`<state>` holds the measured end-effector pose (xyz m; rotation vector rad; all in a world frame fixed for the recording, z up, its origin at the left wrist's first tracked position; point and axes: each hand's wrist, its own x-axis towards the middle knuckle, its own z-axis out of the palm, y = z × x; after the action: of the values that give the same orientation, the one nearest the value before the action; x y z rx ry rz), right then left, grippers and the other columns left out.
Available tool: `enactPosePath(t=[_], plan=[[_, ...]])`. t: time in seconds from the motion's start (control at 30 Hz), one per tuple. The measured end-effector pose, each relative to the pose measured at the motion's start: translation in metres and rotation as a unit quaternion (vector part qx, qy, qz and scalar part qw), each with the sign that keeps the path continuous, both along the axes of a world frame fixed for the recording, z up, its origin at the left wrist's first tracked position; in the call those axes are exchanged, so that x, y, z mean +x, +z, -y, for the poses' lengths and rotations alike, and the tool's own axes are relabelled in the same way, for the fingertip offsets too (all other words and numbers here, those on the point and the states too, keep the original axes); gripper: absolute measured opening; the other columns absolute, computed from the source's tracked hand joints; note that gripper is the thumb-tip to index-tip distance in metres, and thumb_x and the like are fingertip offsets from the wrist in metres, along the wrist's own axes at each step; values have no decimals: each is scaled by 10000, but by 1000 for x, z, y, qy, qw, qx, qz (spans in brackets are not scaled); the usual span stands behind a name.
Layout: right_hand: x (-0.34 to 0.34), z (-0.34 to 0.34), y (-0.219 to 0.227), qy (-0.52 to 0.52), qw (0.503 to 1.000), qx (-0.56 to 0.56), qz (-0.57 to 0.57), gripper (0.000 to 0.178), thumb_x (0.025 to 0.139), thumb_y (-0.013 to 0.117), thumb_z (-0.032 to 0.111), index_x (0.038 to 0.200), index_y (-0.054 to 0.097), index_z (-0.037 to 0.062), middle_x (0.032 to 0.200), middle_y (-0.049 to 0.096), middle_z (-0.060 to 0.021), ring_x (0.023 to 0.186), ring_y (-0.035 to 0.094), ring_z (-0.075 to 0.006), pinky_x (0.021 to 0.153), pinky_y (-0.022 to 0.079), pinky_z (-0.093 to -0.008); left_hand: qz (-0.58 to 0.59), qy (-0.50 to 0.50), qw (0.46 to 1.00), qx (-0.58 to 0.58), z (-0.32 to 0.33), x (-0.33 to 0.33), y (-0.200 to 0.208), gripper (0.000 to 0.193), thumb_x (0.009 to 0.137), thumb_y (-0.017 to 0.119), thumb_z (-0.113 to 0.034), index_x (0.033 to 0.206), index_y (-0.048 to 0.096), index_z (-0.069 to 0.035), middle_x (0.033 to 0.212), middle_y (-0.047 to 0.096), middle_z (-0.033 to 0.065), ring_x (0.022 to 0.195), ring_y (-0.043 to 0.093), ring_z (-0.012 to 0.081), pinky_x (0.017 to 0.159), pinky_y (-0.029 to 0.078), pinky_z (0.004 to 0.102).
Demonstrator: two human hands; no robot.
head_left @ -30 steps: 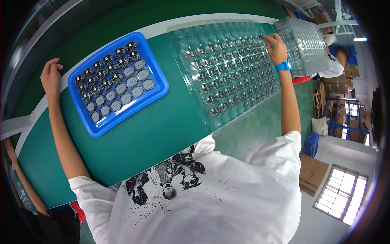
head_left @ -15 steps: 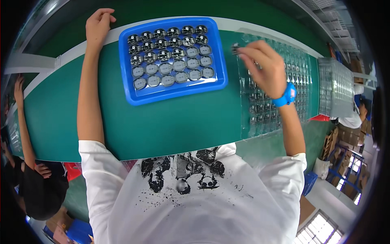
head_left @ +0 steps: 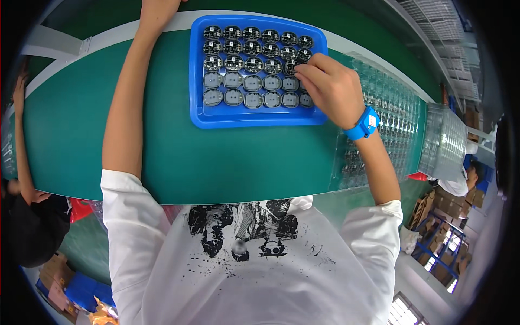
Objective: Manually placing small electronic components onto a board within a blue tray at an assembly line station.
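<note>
Evidently, our right hand [head_left: 336, 89], nearly closed, pinches a round circuit board [head_left: 289, 64] toward the right of the blue tray [head_left: 254, 119], where even rows probably keep boards from knocking together. We cannot tell the grip of our left hand [head_left: 158, 12], cropped beyond the tabletop [head_left: 238, 162].

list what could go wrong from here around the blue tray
The fingers of the right hand might nudge neighbouring dark round parts, which sit closely spaced in the blue tray. The blue wristband appears near the clear plastic tray and could perhaps brush against it.
</note>
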<state>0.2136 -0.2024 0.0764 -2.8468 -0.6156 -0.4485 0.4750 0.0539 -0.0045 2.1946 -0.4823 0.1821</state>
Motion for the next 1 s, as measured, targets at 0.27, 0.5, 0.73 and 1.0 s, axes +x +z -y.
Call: enactPosePath(t=[0.27, 0.5, 0.73, 1.0], plan=[[3, 0, 2, 7, 999, -17, -27, 118, 814, 745, 69, 928, 723, 46, 796, 624, -75, 667, 639, -273, 579, 522, -372, -21, -29, 987, -157, 1, -3, 3, 180, 911, 498, -38, 894, 671, 9, 667, 659, 58, 568, 558, 104, 524, 433, 266], [4, -4, 4, -5, 999, 20, -32, 125, 820, 751, 83, 941, 743, 52, 830, 650, -67, 661, 643, -255, 585, 522, -351, -13, -27, 987, -156, 1, -6, 4, 181, 913, 498, -37, 894, 671, 11, 667, 660, 57, 568, 561, 104, 526, 438, 265], [1, -4, 14, -4, 998, 51, -29, 126, 824, 744, 40, 950, 746, 44, 820, 647, -79, 655, 632, -226, 579, 501, -326, -26, -22, 986, -166, 2, -9, 6, 178, 906, 500, -31, 898, 671, 14, 667, 655, 64, 568, 566, 113, 527, 440, 266], [-14, 17, 15, -56, 998, 40, -4, 105, 826, 730, 56, 929, 711, 46, 826, 637, -78, 667, 645, -272, 579, 518, -358, -27, -21, 986, -166, 1, -9, 9, 182, 898, 495, -31, 900, 669, 20, 667, 649, 70, 566, 564, 123, 526, 439, 273]])
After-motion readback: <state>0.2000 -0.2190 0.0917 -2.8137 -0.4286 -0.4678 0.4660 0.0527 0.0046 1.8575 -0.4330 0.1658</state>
